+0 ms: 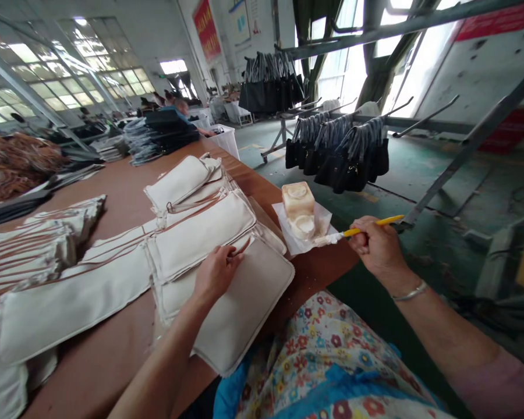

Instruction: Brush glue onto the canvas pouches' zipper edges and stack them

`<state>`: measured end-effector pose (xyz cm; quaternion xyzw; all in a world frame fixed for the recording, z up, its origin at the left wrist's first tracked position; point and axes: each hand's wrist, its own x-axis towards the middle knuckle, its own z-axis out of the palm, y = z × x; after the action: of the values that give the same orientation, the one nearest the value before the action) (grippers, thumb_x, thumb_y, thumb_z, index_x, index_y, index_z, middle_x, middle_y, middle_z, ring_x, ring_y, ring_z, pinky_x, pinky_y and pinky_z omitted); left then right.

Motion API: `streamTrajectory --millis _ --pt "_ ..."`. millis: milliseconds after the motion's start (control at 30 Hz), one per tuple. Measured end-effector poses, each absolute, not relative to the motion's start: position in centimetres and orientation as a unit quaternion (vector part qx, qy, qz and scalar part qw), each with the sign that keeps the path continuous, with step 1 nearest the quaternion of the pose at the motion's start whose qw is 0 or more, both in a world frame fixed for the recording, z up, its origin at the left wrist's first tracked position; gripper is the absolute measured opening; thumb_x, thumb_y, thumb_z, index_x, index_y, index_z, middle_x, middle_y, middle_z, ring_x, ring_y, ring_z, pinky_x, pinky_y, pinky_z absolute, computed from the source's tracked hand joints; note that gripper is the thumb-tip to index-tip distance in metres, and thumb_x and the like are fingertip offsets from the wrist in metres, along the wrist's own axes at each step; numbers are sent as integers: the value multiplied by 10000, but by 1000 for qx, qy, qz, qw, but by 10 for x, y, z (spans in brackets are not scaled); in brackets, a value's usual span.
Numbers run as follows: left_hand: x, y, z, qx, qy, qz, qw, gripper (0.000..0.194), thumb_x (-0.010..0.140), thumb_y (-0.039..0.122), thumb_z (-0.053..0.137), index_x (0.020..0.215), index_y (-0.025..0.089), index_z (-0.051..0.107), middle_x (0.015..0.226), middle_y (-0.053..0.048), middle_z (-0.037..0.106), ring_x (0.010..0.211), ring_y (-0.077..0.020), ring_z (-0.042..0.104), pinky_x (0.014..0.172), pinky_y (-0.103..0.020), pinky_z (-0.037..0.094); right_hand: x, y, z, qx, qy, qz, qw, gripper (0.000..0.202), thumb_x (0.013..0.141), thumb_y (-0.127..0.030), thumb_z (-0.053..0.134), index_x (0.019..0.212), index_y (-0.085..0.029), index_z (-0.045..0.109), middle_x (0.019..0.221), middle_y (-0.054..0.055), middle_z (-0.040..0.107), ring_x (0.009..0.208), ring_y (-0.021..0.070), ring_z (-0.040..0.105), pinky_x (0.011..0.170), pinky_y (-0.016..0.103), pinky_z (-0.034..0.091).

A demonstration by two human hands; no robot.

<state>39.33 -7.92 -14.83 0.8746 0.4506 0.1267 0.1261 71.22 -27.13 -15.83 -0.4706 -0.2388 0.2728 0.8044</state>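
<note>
In my right hand (378, 247) is a yellow-handled brush (351, 231), its bristles coated in white paste. The brush tip is beside a squarish glue container (297, 201) with white paste on it, which stands on a white sheet (283, 218) at the table edge. My left hand (218, 270) rests on a stack of cream bag pieces, its fingers pinched at the brown edge strip (244, 247) of one of them. Under that hand lies a large cream panel (244, 302); a folded cream piece (203, 233) sits just beyond.
More cream pieces with brown edges (39, 244) fan out at the left of the brown table (113, 331). Dark stacked pieces (174, 128) lie at the far end, near a person in blue. Black bags (340, 154) hang from a metal rack (471, 139) on the right.
</note>
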Motion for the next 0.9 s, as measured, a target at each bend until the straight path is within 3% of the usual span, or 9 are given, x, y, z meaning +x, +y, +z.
streamTrajectory --millis 133,233,333,500,700,900 --pt "420 -71 -154 864 477 88 133 375 924 483 478 1049 231 726 1016 -90 716 910 -235 654 717 -288 414 721 -250 -163 -567 -297 154 753 170 789 -315 670 702 -193 590 445 -65 435 360 87 339 349 201 239" --pt "430 -70 -152 854 486 53 180 341 899 474 510 982 234 737 904 -58 735 825 -221 651 648 -274 369 730 -227 -171 -658 -396 40 639 203 840 -353 587 708 -199 600 504 -31 514 453 135 470 452 239 372" --pt "430 -78 -143 860 465 57 201 333 888 479 517 907 226 732 791 -28 712 723 -188 614 606 -258 332 735 -202 -182 -686 -456 14 567 192 818 -334 575 694 -199 634 629 14 637 599 181 591 594 274 451" --pt "412 -98 -107 888 415 59 191 303 876 476 539 812 227 700 706 0 654 652 -160 549 593 -247 318 736 -180 -189 -698 -488 -3 524 172 806 -315 587 691 -209 658 698 32 691 664 208 643 659 290 468" --pt "392 -104 -65 819 396 73 409 439 834 612 577 848 184 670 695 3 619 633 -148 519 565 -218 392 735 -193 -185 -693 -507 -40 511 232 887 -356 560 748 -207 670 740 47 705 688 211 655 680 294 478" --pt "380 -103 -58 759 433 89 478 482 743 639 679 883 179 680 686 15 590 617 -132 499 514 -200 425 724 -226 -194 -681 -529 -55 504 207 884 -339 580 740 -214 660 725 43 696 660 208 651 653 296 479"
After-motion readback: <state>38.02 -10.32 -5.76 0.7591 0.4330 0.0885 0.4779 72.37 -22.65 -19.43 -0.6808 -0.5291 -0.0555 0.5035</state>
